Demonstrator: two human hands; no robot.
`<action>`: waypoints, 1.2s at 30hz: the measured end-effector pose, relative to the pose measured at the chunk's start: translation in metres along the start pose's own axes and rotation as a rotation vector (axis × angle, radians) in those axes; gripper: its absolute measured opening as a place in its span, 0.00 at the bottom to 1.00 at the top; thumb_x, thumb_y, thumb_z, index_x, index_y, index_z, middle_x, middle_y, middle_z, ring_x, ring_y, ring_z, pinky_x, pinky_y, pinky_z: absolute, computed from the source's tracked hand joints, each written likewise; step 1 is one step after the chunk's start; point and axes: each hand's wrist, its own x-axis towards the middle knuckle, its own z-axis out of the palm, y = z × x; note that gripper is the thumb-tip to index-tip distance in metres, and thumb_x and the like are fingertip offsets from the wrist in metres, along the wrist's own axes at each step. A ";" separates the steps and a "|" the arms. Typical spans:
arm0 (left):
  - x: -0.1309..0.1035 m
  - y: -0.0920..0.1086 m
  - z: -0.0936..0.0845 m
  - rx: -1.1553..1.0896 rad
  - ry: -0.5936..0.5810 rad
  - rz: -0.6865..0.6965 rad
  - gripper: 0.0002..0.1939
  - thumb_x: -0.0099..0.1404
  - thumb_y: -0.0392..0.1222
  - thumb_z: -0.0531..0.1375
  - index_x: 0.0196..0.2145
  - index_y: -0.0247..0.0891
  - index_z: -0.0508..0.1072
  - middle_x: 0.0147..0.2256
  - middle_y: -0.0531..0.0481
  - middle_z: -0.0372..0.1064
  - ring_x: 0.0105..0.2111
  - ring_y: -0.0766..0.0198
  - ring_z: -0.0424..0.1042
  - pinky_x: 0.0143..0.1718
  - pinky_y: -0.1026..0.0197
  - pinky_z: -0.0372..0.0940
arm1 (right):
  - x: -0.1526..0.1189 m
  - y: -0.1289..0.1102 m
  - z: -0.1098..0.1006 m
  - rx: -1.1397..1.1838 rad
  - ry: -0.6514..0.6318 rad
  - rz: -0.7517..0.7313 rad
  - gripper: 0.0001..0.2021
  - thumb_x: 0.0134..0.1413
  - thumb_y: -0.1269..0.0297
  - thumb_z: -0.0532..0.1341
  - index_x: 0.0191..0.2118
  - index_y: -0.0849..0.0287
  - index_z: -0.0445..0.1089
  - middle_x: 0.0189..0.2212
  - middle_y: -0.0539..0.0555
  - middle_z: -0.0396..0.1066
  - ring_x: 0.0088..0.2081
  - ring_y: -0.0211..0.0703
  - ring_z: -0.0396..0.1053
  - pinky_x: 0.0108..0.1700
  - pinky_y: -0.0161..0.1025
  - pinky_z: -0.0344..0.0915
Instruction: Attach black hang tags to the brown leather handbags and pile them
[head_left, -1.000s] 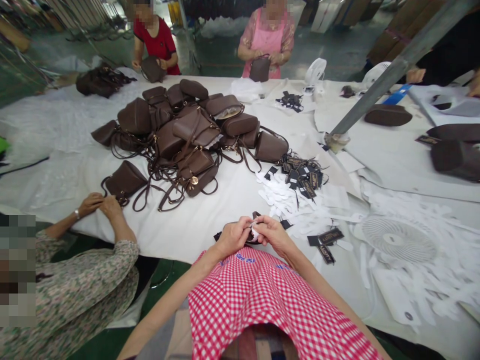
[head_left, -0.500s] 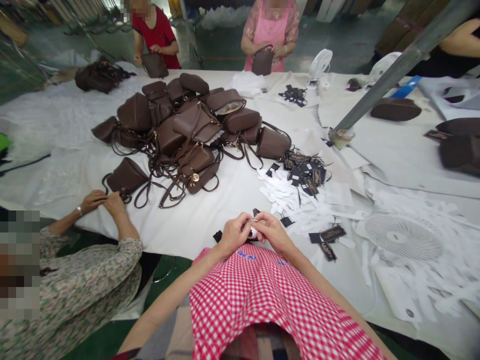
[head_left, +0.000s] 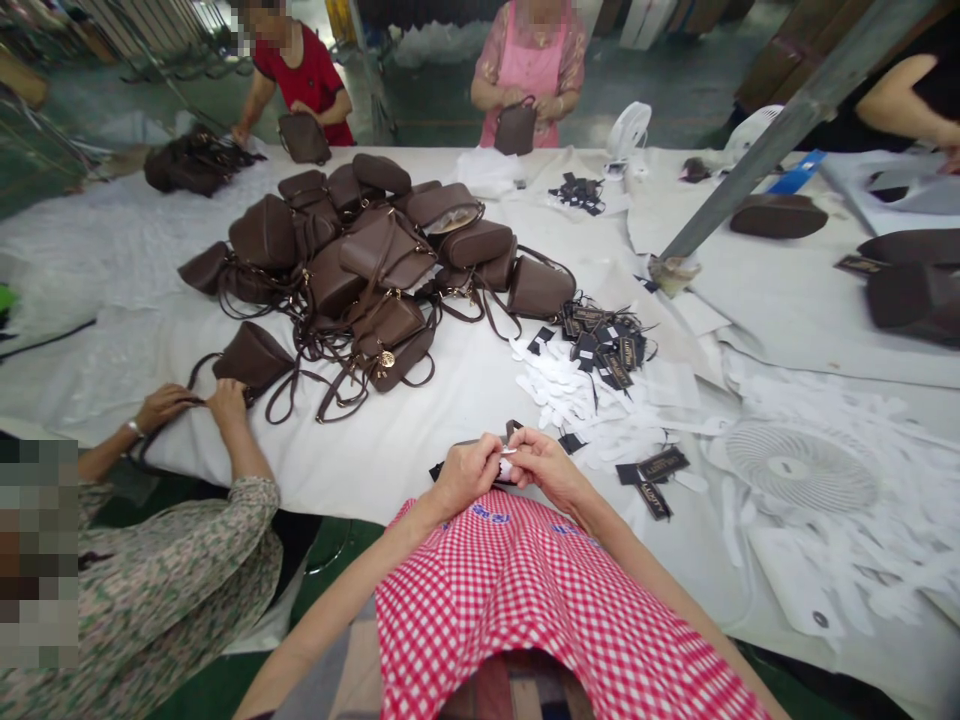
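My left hand (head_left: 471, 472) and my right hand (head_left: 541, 462) meet at the table's front edge, above the red checked apron (head_left: 510, 580). Both have fingers pinched together around a small white piece (head_left: 506, 464). Something dark, mostly covered by my hands, lies beneath them. Beyond and to the left is a heap of brown bags (head_left: 382, 250). Black tags (head_left: 611, 340) lie in a pile to the right, above scattered white strips (head_left: 559, 385). A few more black tags (head_left: 654, 475) rest right of my right hand.
A white fan (head_left: 799, 468) lies at the right among white strips. A metal pole (head_left: 750, 160) slants over the table. At the left, a co-worker's hands (head_left: 202, 402) hold a brown bag's strap. Two people stand across the table with bags.
The view has shifted slightly. More of a dark item shows behind my left hand. The co-worker's hands at the left have moved apart along the strap. The person in red now reaches toward the dark bags.
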 end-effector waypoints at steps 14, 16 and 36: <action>-0.004 -0.003 -0.003 -0.104 -0.020 -0.031 0.09 0.63 0.34 0.51 0.41 0.41 0.64 0.26 0.56 0.66 0.24 0.68 0.65 0.30 0.66 0.59 | 0.003 0.009 -0.001 -0.024 -0.047 -0.107 0.17 0.41 0.54 0.69 0.31 0.57 0.65 0.17 0.46 0.70 0.18 0.32 0.66 0.21 0.28 0.62; -0.005 -0.004 -0.003 -0.114 -0.007 -0.032 0.08 0.63 0.35 0.50 0.41 0.41 0.64 0.27 0.56 0.67 0.25 0.68 0.66 0.30 0.66 0.59 | 0.003 0.008 -0.001 -0.083 -0.054 -0.123 0.16 0.41 0.54 0.69 0.31 0.58 0.66 0.17 0.46 0.70 0.18 0.32 0.66 0.21 0.29 0.63; -0.003 0.002 0.001 -0.207 0.052 -0.130 0.07 0.64 0.36 0.51 0.40 0.40 0.63 0.26 0.57 0.70 0.24 0.68 0.66 0.31 0.65 0.59 | 0.002 0.007 0.002 -0.182 -0.028 -0.141 0.17 0.41 0.51 0.68 0.29 0.56 0.65 0.16 0.45 0.69 0.18 0.34 0.67 0.21 0.32 0.65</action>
